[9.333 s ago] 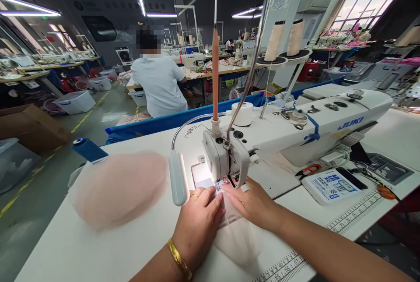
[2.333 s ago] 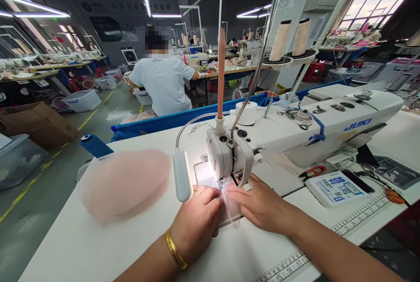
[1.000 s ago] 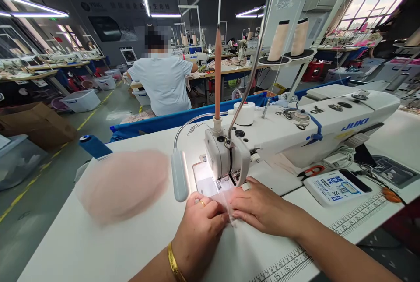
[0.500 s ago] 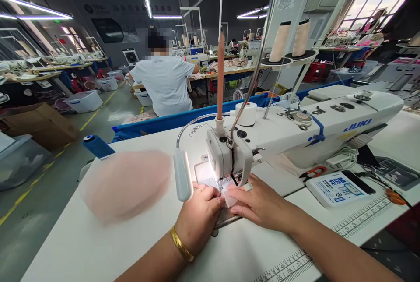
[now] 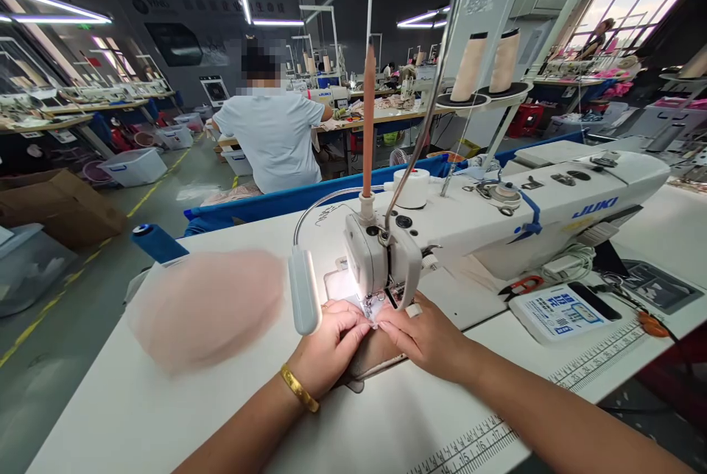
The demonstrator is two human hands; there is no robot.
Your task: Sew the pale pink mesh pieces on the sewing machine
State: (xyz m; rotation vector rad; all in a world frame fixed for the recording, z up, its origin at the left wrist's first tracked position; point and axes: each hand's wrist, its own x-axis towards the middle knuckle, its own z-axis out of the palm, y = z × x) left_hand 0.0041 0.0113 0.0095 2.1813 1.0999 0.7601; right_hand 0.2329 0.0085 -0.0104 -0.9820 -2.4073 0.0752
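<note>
My left hand (image 5: 330, 345) and my right hand (image 5: 424, 335) meet fingertip to fingertip just in front of the needle of a white JUKI sewing machine (image 5: 497, 220). Between them they pinch a small sheer, pale piece of fabric (image 5: 378, 312) at the presser foot. A gold bangle sits on my left wrist. A small lamp (image 5: 303, 290) on a flexible neck lights the needle plate right beside my left hand.
A heap of pink sheer fabric (image 5: 207, 308) lies on the white table (image 5: 138, 415) to the left. Red-handled snips (image 5: 519, 285), a printed card (image 5: 557, 310) and a phone lie to the right. A person in a light shirt (image 5: 273, 139) sits with their back turned at another station.
Both hands have slid forward to the needle and drawn closer together, fingertips now touching over the fabric under the presser foot. The pink heap has not moved.
</note>
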